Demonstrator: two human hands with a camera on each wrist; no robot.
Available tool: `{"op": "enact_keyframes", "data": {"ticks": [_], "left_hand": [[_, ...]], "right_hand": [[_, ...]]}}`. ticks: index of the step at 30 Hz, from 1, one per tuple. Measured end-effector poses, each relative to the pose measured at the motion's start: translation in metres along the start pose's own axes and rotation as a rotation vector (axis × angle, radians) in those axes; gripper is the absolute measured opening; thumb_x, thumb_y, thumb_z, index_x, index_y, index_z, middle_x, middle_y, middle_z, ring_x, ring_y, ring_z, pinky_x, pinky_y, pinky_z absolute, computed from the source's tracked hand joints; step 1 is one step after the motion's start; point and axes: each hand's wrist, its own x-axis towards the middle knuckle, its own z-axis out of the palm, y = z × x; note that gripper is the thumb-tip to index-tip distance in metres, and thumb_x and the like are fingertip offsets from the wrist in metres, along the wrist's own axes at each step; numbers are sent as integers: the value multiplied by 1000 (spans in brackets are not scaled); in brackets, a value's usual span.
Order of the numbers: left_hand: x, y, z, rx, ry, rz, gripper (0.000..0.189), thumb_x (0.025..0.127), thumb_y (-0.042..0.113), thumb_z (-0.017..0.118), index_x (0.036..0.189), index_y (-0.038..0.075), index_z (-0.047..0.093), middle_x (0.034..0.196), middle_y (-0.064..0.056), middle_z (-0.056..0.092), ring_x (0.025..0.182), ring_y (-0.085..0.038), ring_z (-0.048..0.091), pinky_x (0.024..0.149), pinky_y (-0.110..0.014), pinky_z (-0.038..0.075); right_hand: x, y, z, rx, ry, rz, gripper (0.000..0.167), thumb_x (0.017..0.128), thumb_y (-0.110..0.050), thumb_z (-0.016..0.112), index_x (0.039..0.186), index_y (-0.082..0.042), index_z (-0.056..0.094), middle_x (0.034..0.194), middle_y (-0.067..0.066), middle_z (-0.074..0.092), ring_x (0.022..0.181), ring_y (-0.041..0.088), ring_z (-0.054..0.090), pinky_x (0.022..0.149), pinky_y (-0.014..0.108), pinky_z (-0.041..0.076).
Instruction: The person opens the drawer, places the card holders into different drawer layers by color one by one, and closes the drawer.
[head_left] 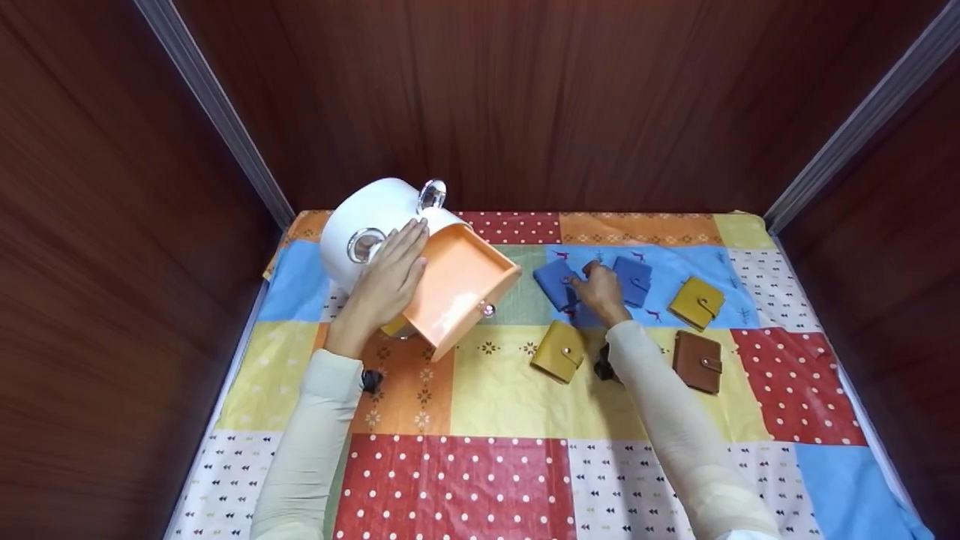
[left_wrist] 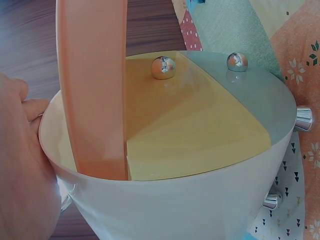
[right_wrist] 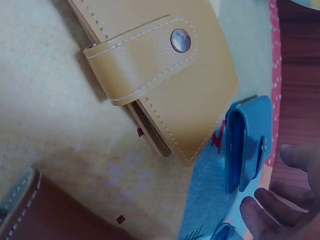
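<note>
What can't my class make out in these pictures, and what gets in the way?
Brown wallet, head view: inside, hidden by its closed cover.
Mustard wallet, right wrist view: upper part, cut off by the top edge.
Right hand, same view: rest of it, past the right edge.
Orange drawer, left wrist view: upper end, past the top edge.
</note>
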Motion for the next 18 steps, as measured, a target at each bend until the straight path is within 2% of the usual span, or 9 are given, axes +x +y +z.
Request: {"op": "enact_keyframes", "data": {"ticks": [8, 18], "left_hand": [[0, -1, 1, -14, 2, 2, 55, 117, 29, 33, 168, 7, 28, 178, -7, 23, 167, -28, 18, 139, -44, 10], [0, 0, 0, -9, 0, 1, 55, 117, 28, 33, 168, 7, 28, 178, -7, 23, 167, -28, 18, 139, -43, 9]], "right_hand": [[0, 6, 7, -33, -41, 39, 50, 105, -26, 63, 140, 10, 58, 137, 34, 64, 128, 48, 64, 108, 59, 55], [-2, 9, 14, -66, -48, 41, 48, 104, -24, 66, 137, 9, 59, 131, 32, 67, 122, 46, 66, 102, 58, 58]]}}
